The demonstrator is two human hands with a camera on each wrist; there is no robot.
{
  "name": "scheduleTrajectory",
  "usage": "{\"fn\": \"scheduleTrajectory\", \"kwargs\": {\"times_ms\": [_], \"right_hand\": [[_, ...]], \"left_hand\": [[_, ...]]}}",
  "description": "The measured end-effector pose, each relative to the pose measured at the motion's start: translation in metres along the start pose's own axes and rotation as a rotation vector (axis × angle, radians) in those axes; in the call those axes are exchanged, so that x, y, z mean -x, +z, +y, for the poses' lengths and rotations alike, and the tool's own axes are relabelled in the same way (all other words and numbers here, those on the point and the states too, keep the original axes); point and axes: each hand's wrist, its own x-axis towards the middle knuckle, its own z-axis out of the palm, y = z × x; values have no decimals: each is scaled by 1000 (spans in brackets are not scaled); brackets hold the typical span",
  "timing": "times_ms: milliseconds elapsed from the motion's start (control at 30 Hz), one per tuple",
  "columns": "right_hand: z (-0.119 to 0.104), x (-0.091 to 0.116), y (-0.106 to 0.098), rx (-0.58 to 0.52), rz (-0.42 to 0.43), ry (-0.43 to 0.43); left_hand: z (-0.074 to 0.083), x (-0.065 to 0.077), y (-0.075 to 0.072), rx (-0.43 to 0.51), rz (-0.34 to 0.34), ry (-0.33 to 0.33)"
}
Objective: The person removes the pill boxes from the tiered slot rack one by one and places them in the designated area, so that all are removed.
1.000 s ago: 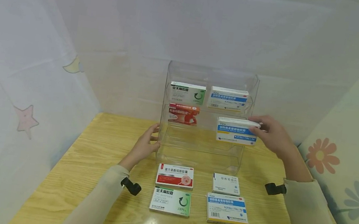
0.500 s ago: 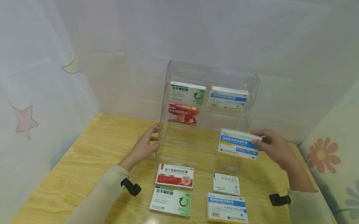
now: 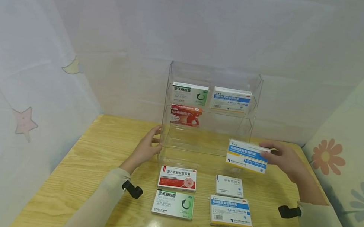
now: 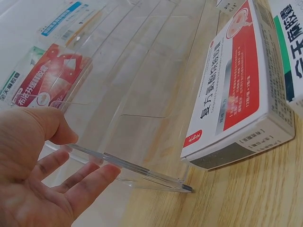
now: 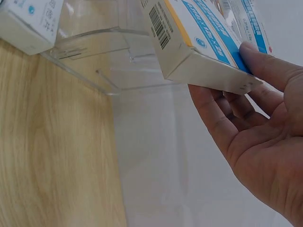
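Note:
In the head view my right hand (image 3: 286, 161) holds a blue-and-white medicine box (image 3: 248, 156) by its right end, thumb on the front and fingers behind. The box is slightly tilted, in front of the lower right part of a clear tiered display rack (image 3: 206, 140). At the rack's left side, my left hand (image 3: 145, 148) pinches the edge between thumb and fingers, as the left wrist view shows. On the rack's upper tiers sit a green-and-white box (image 3: 189, 95), another blue-and-white box (image 3: 231, 100) and a red box (image 3: 186, 116).
Before the rack on the wooden table (image 3: 105, 134) lie a red-and-white box (image 3: 177, 179), a small white box (image 3: 229, 186), a green-and-white box (image 3: 173, 204) and a blue-and-white box (image 3: 231, 212). Cloth walls (image 3: 131, 85) stand behind and at both sides.
My right hand has moved down and to the right with the blue-and-white box, from the rack's middle tier to lower in front of it. My left hand stays at the rack's edge.

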Motion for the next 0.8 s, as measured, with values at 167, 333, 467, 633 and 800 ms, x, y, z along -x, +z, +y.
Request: {"fn": "scheduleTrajectory", "kwargs": {"times_ms": [167,333,467,633,800], "right_hand": [[12,8,-5,7,-25,23],[25,17,-10,-18,-30,31],[33,24,-14,-12,-14,36],[38,34,-19,-7,-31,52],[43,43,-25,-9,-65,73]], "left_hand": [[0,0,0,1,-2,-2],[1,-1,0,0,3,-3],[0,-1,0,3,-1,-3],[-1,-1,-1,-4,-9,0],[-2,-1,-1,-2,-13,4]]}}
